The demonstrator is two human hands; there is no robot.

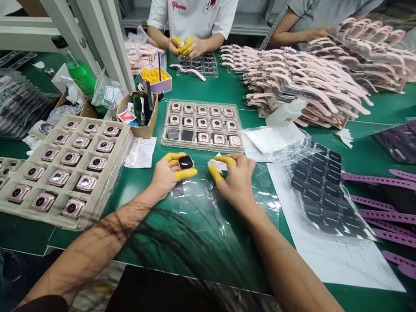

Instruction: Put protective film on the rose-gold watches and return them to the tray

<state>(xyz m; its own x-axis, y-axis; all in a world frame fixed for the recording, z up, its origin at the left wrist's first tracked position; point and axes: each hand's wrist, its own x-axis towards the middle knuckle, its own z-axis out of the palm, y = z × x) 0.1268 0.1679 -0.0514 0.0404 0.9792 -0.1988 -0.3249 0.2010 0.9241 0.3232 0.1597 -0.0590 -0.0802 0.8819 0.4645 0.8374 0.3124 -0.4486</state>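
My left hand point(169, 172), with yellow finger cots, pinches a small square watch body point(186, 162) with a black screen, held just above the green table. My right hand point(234, 175), also in yellow cots, is closed on a small white wipe point(217, 165) right beside the watch body. Both hands hover over a clear plastic sheet point(198, 216). A clear tray point(202, 125) of pink watch bodies lies just beyond my hands.
A grey pulp tray point(65, 167) of pink watch bodies sits at left. A bag of dark screens point(320, 190) on white paper and purple straps point(380, 199) lie at right. Stacks of pink straps point(302, 82) fill the back right. Two other people work across the table.
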